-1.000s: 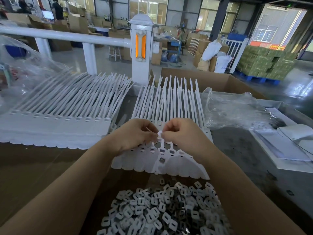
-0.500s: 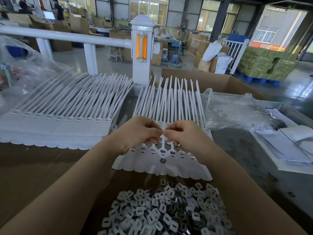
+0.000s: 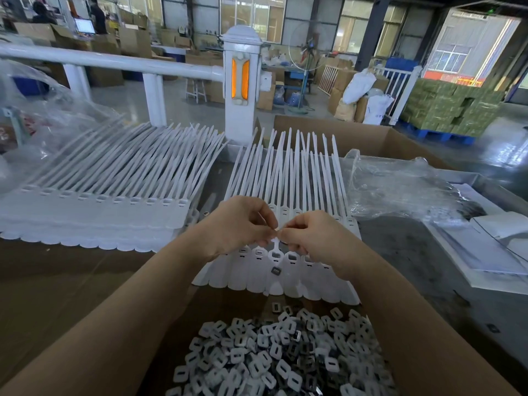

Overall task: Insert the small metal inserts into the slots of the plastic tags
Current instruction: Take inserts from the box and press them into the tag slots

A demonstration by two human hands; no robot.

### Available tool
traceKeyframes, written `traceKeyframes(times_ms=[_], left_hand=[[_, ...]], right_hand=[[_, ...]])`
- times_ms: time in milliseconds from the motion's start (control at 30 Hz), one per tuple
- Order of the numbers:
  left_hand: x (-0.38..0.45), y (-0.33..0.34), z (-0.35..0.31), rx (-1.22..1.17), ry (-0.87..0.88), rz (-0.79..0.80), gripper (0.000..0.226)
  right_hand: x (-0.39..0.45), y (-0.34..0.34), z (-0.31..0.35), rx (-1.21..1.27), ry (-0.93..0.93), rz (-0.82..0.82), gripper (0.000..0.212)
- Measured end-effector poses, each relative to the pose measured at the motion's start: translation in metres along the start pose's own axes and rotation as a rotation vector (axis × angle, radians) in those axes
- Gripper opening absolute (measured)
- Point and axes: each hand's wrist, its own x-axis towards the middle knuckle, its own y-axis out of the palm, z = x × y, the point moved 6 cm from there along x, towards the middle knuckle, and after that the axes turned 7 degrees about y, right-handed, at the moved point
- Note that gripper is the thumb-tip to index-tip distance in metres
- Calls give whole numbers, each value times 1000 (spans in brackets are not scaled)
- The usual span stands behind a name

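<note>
Here both hands (image 3: 238, 224) (image 3: 311, 235) pinch 1 tag (image 3: 275, 254) (white).

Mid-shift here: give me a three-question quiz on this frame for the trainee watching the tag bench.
1. True or false: both hands meet over the near sheet of tags.
2. Where is the pile of inserts: A) beyond the tags, B) nearest the camera, between the forearms, C) on the white railing?
3. What lies loose on the near sheet, just below the hands?

Key
1. True: the left hand and right hand pinch at a tag strip together.
2. B.
3. One dark insert, not seated in a slot.
</note>
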Motion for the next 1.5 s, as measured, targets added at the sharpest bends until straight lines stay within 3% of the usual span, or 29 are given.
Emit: traceKeyframes(times_ms=[167,300,567,733,967,1233,1500], left_hand=[[1,0,3,96,-42,-44,12],[0,0,9,220,-64,-35,12],[0,6,12,217,-80,39,9],[-1,7,13,206,-84,49,7],[2,14,19,205,-137,2,6],[5,21,25,149,-229,-69,11],[4,21,22,269,-168,-11,15]], right_hand=[[0,2,-3,-60,44,-33,16],[0,6,-6,-125,80,-27,35],[2,8,-6,-238,76,-24,20],[0,7,-5,-247,88,-5,23],[0,10,0,-288,87,2,9],[5,3,-10,-58,167,-19,8],[5,4,-11,12,152,-15,13]])
